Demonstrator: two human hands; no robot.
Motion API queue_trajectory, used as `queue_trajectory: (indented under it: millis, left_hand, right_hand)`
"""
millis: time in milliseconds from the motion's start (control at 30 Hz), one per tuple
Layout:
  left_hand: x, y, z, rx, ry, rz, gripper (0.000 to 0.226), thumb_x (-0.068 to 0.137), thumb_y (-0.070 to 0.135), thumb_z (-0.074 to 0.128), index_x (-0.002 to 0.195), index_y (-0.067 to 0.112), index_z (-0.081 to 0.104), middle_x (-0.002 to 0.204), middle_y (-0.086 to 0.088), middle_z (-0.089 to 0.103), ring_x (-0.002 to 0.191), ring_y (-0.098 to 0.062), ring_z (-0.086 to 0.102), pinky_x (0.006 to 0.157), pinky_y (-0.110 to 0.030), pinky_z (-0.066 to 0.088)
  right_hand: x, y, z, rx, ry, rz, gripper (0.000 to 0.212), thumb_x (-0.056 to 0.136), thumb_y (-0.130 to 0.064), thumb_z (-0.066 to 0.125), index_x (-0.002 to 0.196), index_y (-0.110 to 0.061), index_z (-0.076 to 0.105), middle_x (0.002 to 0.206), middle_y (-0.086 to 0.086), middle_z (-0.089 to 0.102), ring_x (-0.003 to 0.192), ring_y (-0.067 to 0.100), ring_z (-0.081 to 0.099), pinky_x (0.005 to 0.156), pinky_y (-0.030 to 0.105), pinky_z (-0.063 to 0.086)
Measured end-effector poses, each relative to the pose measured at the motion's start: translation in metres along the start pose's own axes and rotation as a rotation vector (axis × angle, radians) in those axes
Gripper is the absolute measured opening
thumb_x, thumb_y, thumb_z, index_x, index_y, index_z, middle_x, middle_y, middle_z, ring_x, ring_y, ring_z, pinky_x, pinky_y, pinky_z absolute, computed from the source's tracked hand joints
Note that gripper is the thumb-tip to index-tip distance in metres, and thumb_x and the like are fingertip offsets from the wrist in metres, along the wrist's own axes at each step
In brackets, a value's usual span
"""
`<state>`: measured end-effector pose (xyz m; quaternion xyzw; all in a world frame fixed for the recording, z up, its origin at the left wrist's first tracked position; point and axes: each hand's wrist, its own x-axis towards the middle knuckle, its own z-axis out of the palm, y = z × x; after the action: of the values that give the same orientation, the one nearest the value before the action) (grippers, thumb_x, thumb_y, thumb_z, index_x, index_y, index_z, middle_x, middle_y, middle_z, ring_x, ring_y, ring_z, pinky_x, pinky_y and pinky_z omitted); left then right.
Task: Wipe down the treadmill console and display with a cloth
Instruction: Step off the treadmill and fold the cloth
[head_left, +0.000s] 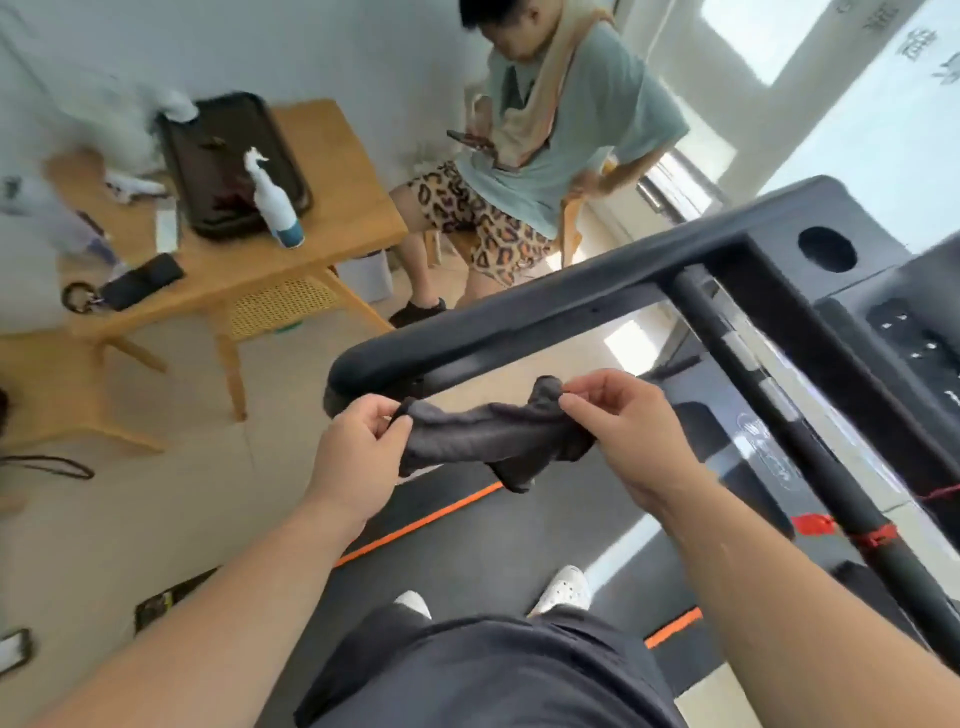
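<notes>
Two bare hands stretch a dark grey cloth (488, 441) between them above the treadmill belt (467, 545), the left hand (358, 452) pinching one bunched end between thumb and fingers and the right hand (618, 421) pinching the other end, which is gathered into a small knob at the fingertips. The cloth sags in the middle, a fold hanging down toward the belt's orange edge stripe (415, 525), and touches no part of the machine. Just beyond the hands runs the treadmill's black side handrail (519, 322), which joins the console (826, 260) at upper right; a round cup holder (827, 249) and a panel of small buttons (914, 338) show there, well apart from the cloth. A black crossbar (779, 415) slants down the right side, with red cord (872, 535) tied around it. The wearer stands on the belt in dark shorts and white shoes (563, 590). To the left, a wooden table (322, 171) holds a dark tray (228, 161) and a white spray bottle (275, 202) with a teal base. Beyond it a seated person (561, 156) in a pale green shirt and leopard-print shorts holds a phone (470, 140).
</notes>
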<state>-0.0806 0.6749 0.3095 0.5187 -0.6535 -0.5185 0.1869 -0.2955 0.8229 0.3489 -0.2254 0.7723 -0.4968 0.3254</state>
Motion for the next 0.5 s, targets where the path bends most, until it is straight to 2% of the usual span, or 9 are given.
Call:
queue_trajectory:
  millis: [67, 133, 267, 333, 400, 500]
  left_hand:
    - [0.0, -0.025, -0.038, -0.013, 0.11, -0.082, 0.007, 0.097, 0.017, 0.061, 0.096, 0.024, 0.06, 0.087, 0.001, 0.071, 0.088, -0.022, 0.068, 0.078, -0.038, 0.056]
    - [-0.004, -0.049, -0.074, -0.045, 0.198, -0.148, 0.01, 0.097, 0.018, 0.062, 0.103, 0.022, 0.056, 0.093, 0.0, 0.068, 0.093, -0.022, 0.065, 0.084, -0.039, 0.053]
    - [-0.032, -0.079, -0.139, -0.025, 0.214, -0.196, 0.012, 0.092, 0.017, 0.07, 0.094, 0.02, 0.058, 0.092, 0.0, 0.063, 0.089, -0.017, 0.059, 0.074, -0.028, 0.045]
    - [-0.054, -0.092, -0.167, -0.023, 0.231, -0.235, 0.023, 0.084, 0.014, 0.079, 0.091, 0.023, 0.059, 0.09, 0.003, 0.062, 0.081, -0.01, 0.055, 0.068, -0.022, 0.041]
    - [-0.076, -0.105, -0.189, -0.017, 0.272, -0.286, 0.033, 0.074, 0.01, 0.085, 0.087, 0.029, 0.061, 0.091, 0.005, 0.064, 0.079, -0.009, 0.056, 0.066, -0.022, 0.04]
    - [-0.107, -0.119, -0.209, 0.036, 0.358, -0.364, 0.039, 0.068, 0.005, 0.086, 0.088, 0.031, 0.064, 0.098, 0.008, 0.066, 0.086, -0.008, 0.06, 0.068, -0.019, 0.041]
  right_hand:
    - [0.006, -0.007, 0.043, -0.115, -0.024, -0.076, 0.019, 0.092, -0.007, 0.074, 0.084, -0.025, 0.073, 0.073, -0.005, 0.068, 0.068, 0.014, 0.061, 0.066, 0.033, 0.048]
    - [0.009, -0.016, 0.083, -0.2, -0.091, -0.132, 0.018, 0.092, -0.01, 0.073, 0.086, -0.027, 0.073, 0.076, -0.008, 0.067, 0.069, 0.016, 0.063, 0.067, 0.031, 0.048]
    - [0.009, -0.044, 0.153, -0.375, -0.275, -0.233, 0.016, 0.094, -0.012, 0.071, 0.094, -0.028, 0.073, 0.091, -0.01, 0.072, 0.081, 0.007, 0.066, 0.072, 0.026, 0.05]
    - [0.012, -0.055, 0.186, -0.415, -0.377, -0.274, 0.022, 0.094, -0.01, 0.07, 0.092, -0.031, 0.072, 0.096, -0.005, 0.072, 0.085, 0.011, 0.067, 0.072, 0.025, 0.051]
    - [0.014, -0.066, 0.219, -0.42, -0.497, -0.269, 0.027, 0.095, -0.007, 0.068, 0.089, -0.034, 0.07, 0.092, -0.001, 0.072, 0.08, 0.017, 0.067, 0.064, 0.021, 0.049]
    - [0.01, -0.081, 0.268, -0.41, -0.683, -0.265, 0.027, 0.096, -0.004, 0.066, 0.09, -0.03, 0.073, 0.086, -0.004, 0.072, 0.076, 0.019, 0.067, 0.061, 0.026, 0.051]
